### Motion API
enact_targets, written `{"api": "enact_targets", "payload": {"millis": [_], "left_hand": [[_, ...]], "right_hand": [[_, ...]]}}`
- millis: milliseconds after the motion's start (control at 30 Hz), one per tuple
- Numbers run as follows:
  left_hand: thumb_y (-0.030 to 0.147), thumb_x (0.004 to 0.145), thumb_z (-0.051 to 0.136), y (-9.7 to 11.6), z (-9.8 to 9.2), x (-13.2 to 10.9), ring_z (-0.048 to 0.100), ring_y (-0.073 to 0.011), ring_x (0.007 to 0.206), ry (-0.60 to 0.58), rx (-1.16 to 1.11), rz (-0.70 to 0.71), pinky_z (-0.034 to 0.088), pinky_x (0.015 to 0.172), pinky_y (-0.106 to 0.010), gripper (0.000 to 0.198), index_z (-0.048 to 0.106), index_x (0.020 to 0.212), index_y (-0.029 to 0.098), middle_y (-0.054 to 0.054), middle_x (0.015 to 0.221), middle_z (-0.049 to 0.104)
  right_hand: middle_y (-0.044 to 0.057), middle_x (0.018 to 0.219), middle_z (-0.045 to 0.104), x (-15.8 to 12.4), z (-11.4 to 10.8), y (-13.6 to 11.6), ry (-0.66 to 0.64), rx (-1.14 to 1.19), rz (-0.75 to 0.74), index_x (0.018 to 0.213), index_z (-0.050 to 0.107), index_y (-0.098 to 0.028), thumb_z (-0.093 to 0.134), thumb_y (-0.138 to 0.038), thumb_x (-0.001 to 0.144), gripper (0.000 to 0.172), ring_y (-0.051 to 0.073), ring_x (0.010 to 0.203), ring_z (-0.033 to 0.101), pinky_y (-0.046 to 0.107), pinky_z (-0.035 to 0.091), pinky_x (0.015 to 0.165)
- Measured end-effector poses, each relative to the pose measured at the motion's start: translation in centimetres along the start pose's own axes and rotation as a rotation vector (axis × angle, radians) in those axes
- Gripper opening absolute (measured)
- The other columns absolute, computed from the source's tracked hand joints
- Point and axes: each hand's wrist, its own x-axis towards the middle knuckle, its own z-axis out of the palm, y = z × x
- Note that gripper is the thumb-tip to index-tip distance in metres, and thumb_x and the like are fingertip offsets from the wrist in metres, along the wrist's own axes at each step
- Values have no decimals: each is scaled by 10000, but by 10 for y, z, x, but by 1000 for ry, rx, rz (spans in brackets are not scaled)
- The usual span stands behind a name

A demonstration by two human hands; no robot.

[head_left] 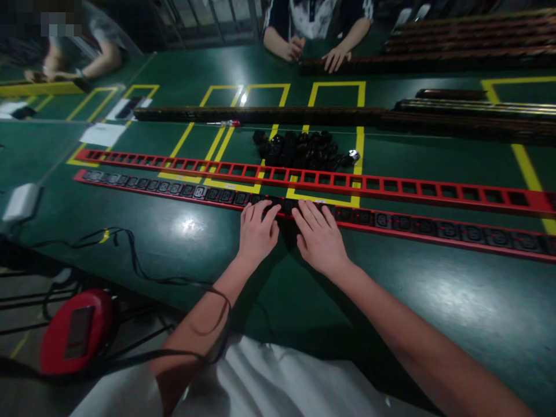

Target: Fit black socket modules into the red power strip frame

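A long red strip [434,227] filled with black sockets lies across the green table [456,301]. My left hand [257,231] and my right hand [319,234] rest flat on its middle, fingers spread and pressing on the sockets. Neither hand holds anything. Behind it lies a second red strip [391,186] with empty square openings. A heap of loose black sockets [299,149] sits just beyond that strip.
Long dark strips [260,113] lie further back, with more stacked at the far right [469,40]. A red-handled screwdriver [226,123] lies near them. Two other people work at the far edge. A red device [76,333] and cables hang at the near left.
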Motion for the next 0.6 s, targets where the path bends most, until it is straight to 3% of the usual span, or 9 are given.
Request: {"api": "enact_targets", "payload": {"millis": [333,433,600], "left_hand": [[182,933,532,-2,-5,0,492,-289,1340,-35,20,32,371,1185,-513,423,608,1348,205,-122,1402,577],[207,939,540,-16,-13,1,475,-299,1364,-60,34,38,415,1151,-483,471,557,1409,184,-133,1448,552],[224,966,518,-52,-26,-1,492,-292,1371,-93,94,80,389,1171,-496,479,529,1444,203,-121,1449,573]], "right_hand": [[141,1660,304,-1,1,2,8,-30,-27,1533,434,-94,503,-145,929,611,288,1554,277,542,224,1273],[144,1661,303,-2,1,2,9,-10,-26,1538,427,-104,508,-144,927,618,288,1559,263,550,225,1271],[150,1659,310,-2,1,2,-2,3,-13,1543,422,-102,519,-163,933,620,300,1557,265,550,232,1271]]}}
